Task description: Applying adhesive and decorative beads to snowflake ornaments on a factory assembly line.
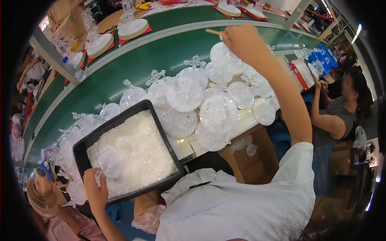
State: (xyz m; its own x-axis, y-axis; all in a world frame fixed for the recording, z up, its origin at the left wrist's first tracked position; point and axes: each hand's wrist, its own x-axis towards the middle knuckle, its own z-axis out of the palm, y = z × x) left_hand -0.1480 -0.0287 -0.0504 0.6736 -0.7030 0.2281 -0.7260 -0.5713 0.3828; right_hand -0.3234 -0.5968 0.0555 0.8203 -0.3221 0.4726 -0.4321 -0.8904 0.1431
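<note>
The left hand [96,188] pinches the ornament [110,162] between thumb and fingers at its clear end; the fingers hide most of that end, so its shape is hard to make out. The ornament lies low over the white granules [140,148], in the near left part of the black tray [165,138]; whether its lower side is sunk in them, I cannot tell. Its long axis slants from the fingers up and right, the round white end pointing away from the hand.

The right hand [243,42], raised over the far side, closes around a thin stick [215,32] that points left; its other end is hidden in the fist.

Beyond the tray, clear and white pieces [185,94] crowd the green bench [169,60], overlapping one another. A cardboard box [253,168] stands below, partly covered by the person's shirt [237,205]. A co-worker [335,120] sits at right; another [72,227], lower left, is cut off beside a fan [42,197].
</note>
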